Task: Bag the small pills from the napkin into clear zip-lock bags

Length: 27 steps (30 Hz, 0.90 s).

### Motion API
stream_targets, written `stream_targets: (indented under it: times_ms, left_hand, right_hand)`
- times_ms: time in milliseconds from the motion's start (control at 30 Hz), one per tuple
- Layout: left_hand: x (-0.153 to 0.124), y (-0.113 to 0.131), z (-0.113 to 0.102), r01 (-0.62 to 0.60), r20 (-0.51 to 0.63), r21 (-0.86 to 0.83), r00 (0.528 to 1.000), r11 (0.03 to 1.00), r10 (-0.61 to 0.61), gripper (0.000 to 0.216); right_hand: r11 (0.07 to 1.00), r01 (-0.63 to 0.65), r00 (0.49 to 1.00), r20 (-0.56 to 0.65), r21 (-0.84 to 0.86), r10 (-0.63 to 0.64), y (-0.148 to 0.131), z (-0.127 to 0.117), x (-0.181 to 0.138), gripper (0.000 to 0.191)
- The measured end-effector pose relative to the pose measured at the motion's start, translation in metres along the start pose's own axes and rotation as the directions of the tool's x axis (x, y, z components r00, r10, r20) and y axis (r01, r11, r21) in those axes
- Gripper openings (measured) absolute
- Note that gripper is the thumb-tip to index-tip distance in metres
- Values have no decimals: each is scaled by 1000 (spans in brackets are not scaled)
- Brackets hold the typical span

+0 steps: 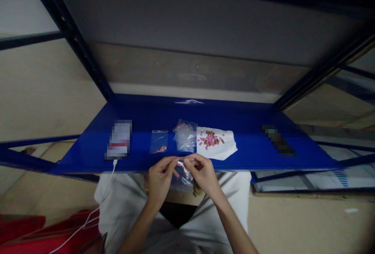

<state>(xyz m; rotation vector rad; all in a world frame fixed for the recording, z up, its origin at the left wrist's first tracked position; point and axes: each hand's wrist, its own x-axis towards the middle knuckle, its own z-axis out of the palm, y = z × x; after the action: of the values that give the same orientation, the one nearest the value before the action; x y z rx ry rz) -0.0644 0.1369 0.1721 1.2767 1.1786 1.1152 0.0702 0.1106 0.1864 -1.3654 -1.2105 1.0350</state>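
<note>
My left hand (161, 178) and my right hand (202, 174) both pinch the top edge of a small clear plastic bag (184, 174), held just in front of the blue shelf's (249, 152) front edge. Thumbs and fingertips of both hands are pressed together on the bag's mouth. On the shelf behind them lies a white sheet (225, 148) with a heap of pink and brown pills (210, 139). Left of the sheet sits a pile of empty clear bags (185, 135). Further left lies a single clear bag with a few pills inside (158, 142).
A blurred white phone-like object (118, 139) with a white cable (96, 211) lies at the shelf's left. A blurred dark object (278, 141) lies at the right. Dark blue uprights (70, 31) frame the shelf, another board hangs overhead, and red cloth (43, 234) sits lower left.
</note>
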Motion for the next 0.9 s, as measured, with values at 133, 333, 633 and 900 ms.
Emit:
stream_targets:
  times_ms: [133,333,633,900]
  left_hand:
    - [14,1,-11,-63,-11,81,998,995,64,27]
    - [44,-16,-32,-308,33,632,927,711,373,54]
    - [40,-56,-52,-302,51,718,921,627,385,21]
    - [25,-24,-53,-152,-185,338,957,929,224,30]
  right_hand:
    - [999,-46,993,113,28,43,0,-10,21,40]
    - [994,12,973,-230,-111,-37,7,-35,69,61]
    - [797,-5,904,-343,-604,-254,4,-41,83,50]
    - [992,20,983,-180,-129,-43,10,-24,25,34]
